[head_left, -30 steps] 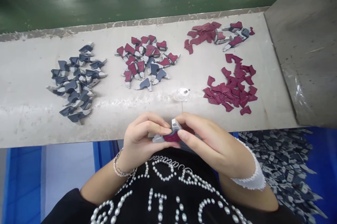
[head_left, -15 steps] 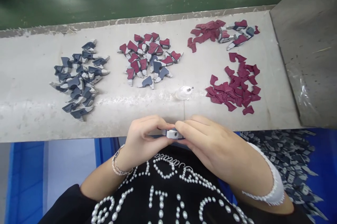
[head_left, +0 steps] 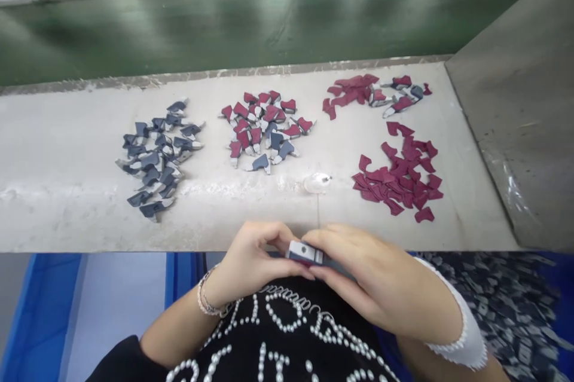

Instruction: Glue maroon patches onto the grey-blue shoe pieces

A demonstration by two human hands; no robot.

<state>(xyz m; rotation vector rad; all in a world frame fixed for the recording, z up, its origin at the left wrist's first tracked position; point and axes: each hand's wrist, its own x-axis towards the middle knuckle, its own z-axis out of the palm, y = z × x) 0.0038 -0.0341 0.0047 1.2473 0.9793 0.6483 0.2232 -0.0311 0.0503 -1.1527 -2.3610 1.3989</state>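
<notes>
Just off the worktable's front edge, both hands meet around a small white-and-grey plastic part (head_left: 305, 251). A round hole shows in its white face, and a dark red strip shows along its lower side. My left hand (head_left: 260, 259) pinches its left end between thumb and fingers. From the right, my right hand (head_left: 372, 277) closes on the other end, thumb below and fingers above. Fingers hide parts of both ends. Beyond the hands lie a heap of loose maroon pieces (head_left: 399, 182) and a group of grey-and-white parts with maroon faces (head_left: 251, 122).
Blue-grey and white parts (head_left: 155, 161) lie on the left of the worktable (head_left: 67, 191). More maroon pieces (head_left: 352, 92) sit far right, by a metal side panel (head_left: 515, 101). A blob with a small tip (head_left: 318, 183) is mid-table. Below right, a blue bin (head_left: 556, 310) holds many parts.
The view has tilted up, so the table sits lower in the picture. The part has turned in my hands, and its dark red strip now shows.
</notes>
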